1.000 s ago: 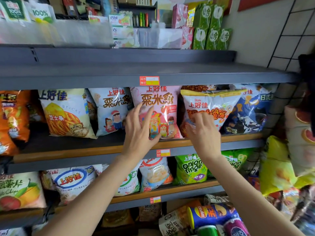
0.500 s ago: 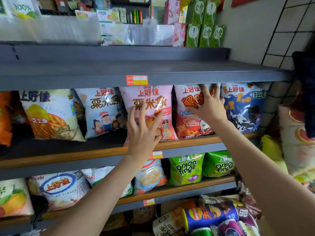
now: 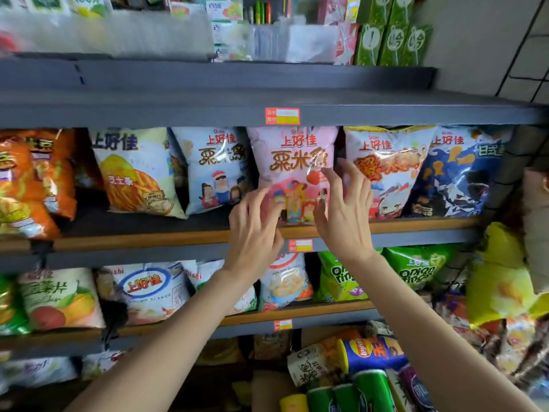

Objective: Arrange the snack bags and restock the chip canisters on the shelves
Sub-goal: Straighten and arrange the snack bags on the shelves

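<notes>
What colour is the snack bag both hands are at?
Pink plastic snack bag, with cartoon figures, clearest in the head view.

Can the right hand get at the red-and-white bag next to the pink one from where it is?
Probably yes. The right hand is open at the pink bag's right edge, and the red-and-white bag stands directly beside it, front uncovered, nothing between.

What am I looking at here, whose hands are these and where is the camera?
There is no machine here. A person wears a camera on the head, so you look forward and down along both bare arms at shop shelves. The left hand and the right hand both have spread fingers against the pink snack bag standing on the middle shelf; neither hand grips anything. A pale blue bag stands to its left, a red and white bag to its right. Chip canisters lie heaped at the bottom.
</notes>
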Demonstrator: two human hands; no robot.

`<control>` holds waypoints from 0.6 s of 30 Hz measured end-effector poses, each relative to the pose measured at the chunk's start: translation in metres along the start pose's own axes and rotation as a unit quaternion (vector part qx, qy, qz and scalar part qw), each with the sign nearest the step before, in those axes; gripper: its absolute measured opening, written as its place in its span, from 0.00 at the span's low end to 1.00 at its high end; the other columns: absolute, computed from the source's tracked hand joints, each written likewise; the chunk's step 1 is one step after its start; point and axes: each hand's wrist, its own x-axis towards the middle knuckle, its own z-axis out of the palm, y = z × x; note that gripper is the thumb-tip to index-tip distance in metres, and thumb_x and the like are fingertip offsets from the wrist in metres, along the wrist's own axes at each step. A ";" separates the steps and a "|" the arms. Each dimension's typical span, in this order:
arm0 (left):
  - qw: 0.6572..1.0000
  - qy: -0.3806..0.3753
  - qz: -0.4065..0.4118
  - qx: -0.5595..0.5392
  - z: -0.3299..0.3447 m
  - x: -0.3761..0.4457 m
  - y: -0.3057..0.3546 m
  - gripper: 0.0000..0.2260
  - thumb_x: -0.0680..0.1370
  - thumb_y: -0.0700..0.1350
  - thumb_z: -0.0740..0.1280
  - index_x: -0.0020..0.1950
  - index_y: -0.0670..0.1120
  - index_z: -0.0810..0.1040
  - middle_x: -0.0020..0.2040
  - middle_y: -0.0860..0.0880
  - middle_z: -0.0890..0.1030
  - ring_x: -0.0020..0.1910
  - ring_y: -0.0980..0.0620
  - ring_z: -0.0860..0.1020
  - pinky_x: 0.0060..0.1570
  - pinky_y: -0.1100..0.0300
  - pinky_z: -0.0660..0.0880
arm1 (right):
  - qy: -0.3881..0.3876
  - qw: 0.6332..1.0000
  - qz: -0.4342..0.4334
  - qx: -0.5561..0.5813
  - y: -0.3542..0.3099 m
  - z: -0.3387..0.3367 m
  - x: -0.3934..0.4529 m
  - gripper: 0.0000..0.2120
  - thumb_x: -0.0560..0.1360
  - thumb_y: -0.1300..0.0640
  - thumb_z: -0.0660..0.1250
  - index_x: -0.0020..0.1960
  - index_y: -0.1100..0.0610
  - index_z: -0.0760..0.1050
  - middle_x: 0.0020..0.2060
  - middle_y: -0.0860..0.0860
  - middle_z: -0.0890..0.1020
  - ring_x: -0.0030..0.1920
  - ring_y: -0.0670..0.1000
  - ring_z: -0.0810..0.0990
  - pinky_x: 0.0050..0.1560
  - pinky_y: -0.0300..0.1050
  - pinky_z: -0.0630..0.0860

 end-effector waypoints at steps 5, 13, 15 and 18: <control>0.999 -0.029 -0.036 0.000 -0.045 -0.067 -0.063 0.18 0.69 0.40 0.59 0.59 0.45 0.69 0.63 0.42 0.66 0.58 0.42 0.67 0.55 0.48 0.66 | -0.054 0.987 -0.078 0.129 -0.085 0.026 -0.026 0.17 0.69 0.65 0.56 0.57 0.58 0.63 0.58 0.65 0.71 0.52 0.66 0.72 0.53 0.61 0.72; 0.966 -0.187 -0.175 0.025 -0.119 -0.283 -0.206 0.18 0.69 0.40 0.65 0.58 0.45 0.69 0.60 0.43 0.68 0.57 0.42 0.67 0.52 0.45 0.71 | -0.409 0.883 -0.119 0.199 -0.273 0.112 -0.178 0.20 0.70 0.68 0.60 0.61 0.65 0.69 0.56 0.64 0.73 0.52 0.62 0.71 0.48 0.54 0.75; 0.942 -0.263 -0.207 0.034 -0.136 -0.341 -0.242 0.21 0.66 0.37 0.71 0.57 0.44 0.70 0.58 0.43 0.69 0.56 0.42 0.68 0.51 0.45 0.72 | -0.522 0.829 -0.098 0.173 -0.309 0.132 -0.225 0.19 0.75 0.66 0.59 0.66 0.64 0.68 0.63 0.63 0.67 0.60 0.63 0.67 0.58 0.57 0.71; 0.870 -0.398 -0.288 0.037 -0.153 -0.420 -0.282 0.20 0.64 0.36 0.74 0.55 0.41 0.76 0.53 0.39 0.75 0.50 0.37 0.76 0.47 0.47 0.74 | -0.645 0.749 -0.091 0.118 -0.349 0.167 -0.297 0.20 0.77 0.60 0.59 0.69 0.59 0.64 0.68 0.58 0.62 0.65 0.61 0.62 0.64 0.55 0.66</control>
